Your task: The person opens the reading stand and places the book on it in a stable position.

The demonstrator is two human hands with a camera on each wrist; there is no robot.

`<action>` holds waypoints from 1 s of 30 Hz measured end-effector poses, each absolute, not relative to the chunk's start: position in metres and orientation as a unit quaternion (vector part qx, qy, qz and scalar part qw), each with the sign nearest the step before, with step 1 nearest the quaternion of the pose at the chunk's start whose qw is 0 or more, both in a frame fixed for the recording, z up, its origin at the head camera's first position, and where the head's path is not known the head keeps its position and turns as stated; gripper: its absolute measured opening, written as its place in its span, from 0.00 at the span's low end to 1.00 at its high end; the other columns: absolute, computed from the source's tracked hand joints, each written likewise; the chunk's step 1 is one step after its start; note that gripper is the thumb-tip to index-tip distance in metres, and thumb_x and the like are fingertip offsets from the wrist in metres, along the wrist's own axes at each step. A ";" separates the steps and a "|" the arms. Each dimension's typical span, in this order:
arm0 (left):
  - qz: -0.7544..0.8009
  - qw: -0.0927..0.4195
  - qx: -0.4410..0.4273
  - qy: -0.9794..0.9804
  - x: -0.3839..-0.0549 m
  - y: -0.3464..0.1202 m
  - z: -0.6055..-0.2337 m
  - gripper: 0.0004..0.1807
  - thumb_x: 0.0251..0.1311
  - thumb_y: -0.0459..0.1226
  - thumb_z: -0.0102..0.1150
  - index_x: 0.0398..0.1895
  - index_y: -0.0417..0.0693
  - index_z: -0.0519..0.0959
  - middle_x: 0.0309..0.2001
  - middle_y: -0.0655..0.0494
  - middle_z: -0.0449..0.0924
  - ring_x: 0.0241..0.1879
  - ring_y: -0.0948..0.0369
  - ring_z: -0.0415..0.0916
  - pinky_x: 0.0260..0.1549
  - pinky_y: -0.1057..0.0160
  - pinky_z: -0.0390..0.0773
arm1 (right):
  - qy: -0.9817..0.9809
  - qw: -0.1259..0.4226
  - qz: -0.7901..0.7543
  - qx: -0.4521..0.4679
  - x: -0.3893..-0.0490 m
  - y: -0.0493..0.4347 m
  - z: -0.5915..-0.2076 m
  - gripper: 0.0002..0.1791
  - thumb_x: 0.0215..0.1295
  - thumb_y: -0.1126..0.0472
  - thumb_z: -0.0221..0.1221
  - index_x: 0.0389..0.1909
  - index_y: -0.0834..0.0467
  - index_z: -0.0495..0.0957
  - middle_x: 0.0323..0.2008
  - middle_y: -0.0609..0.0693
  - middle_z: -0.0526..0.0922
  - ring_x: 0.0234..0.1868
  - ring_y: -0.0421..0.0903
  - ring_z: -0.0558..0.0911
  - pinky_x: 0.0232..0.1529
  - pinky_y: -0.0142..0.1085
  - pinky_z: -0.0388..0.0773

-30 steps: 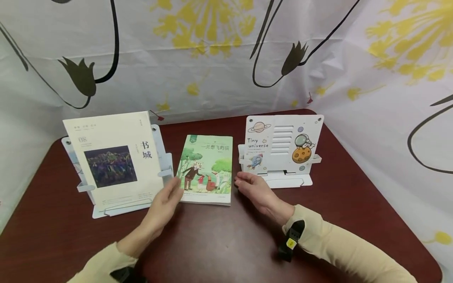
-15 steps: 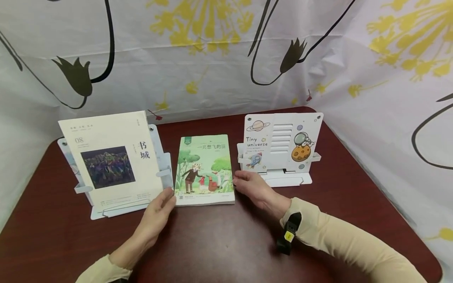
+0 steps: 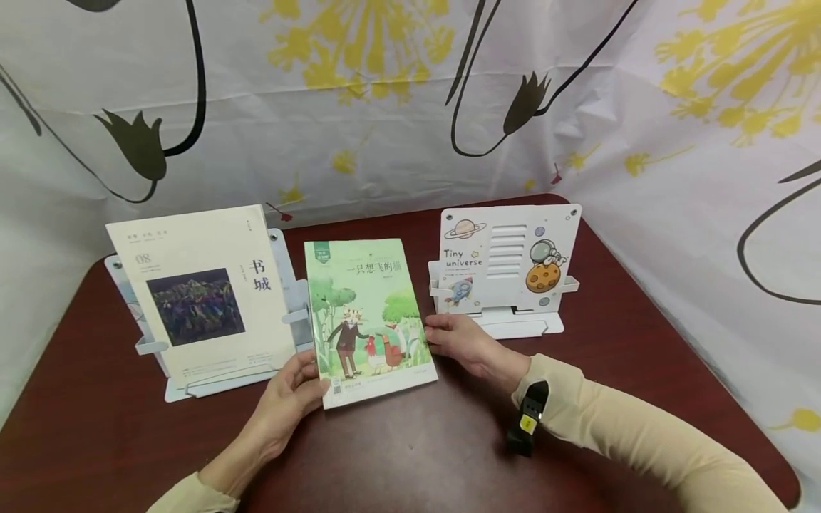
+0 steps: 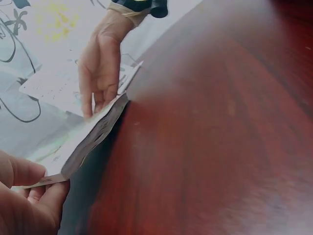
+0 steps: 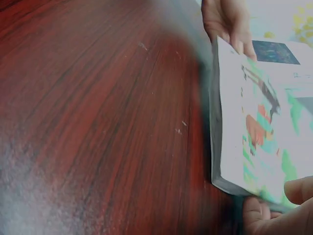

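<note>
A green paperback book [image 3: 368, 313] with a cartoon cat and birds on its cover is between my hands, turned at an angle. My left hand [image 3: 285, 399] pinches its lower left corner, thumb on the cover and fingers underneath. In the left wrist view a dark shadow shows under the near edge of the book [image 4: 95, 134]. At the right edge, my right hand [image 3: 471, 345] holds the book with the thumb [image 5: 299, 190] over the cover and fingers [image 5: 257, 210] below.
On the left, a cream book [image 3: 256, 335] with a dark picture leans on a pale blue book stand [image 3: 295, 288]. A white "Tiny universe" book stand [image 3: 507, 249] stands at the right, holding nothing. Patterned white cloth [image 3: 398, 149] hangs behind the dark red table [image 3: 398, 456].
The green book has shifted left and nearer, turned, and its near side has come up. My left hand went from beside the book to pinching its corner; the right stayed at its edge.
</note>
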State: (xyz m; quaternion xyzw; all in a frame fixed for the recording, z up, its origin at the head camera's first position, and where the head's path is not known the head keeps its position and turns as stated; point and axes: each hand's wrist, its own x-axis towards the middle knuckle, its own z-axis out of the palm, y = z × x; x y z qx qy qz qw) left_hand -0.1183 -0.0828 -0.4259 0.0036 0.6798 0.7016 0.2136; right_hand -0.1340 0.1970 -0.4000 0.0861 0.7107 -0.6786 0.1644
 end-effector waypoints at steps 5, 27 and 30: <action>0.688 0.198 0.016 0.698 -0.107 -0.084 -0.429 0.26 0.58 0.24 0.55 0.60 0.41 0.63 0.50 0.44 0.71 0.45 0.61 0.77 0.43 0.67 0.78 | 0.715 0.145 -0.678 0.083 -0.132 0.200 -0.401 0.21 0.67 0.73 0.48 0.60 0.77 0.63 0.52 0.67 0.74 0.42 0.43 0.78 0.48 0.37 0.78; 0.631 -0.061 0.294 0.715 -0.161 -0.017 -0.346 0.20 0.50 0.25 0.66 0.48 0.39 0.73 0.35 0.44 0.83 0.36 0.62 0.81 0.40 0.67 0.80 | 0.758 -0.137 -0.635 -0.059 -0.121 0.278 -0.297 0.08 0.61 0.74 0.56 0.38 0.61 0.75 0.30 0.44 0.80 0.31 0.37 0.80 0.35 0.29 0.81; 0.626 -0.078 0.322 0.706 -0.180 0.015 -0.337 0.17 0.52 0.27 0.66 0.45 0.39 0.74 0.35 0.44 0.84 0.37 0.59 0.82 0.40 0.66 0.80 | 0.731 -0.173 -0.656 -0.068 -0.125 0.306 -0.293 0.10 0.61 0.74 0.56 0.36 0.57 0.77 0.31 0.46 0.80 0.31 0.37 0.80 0.33 0.28 0.80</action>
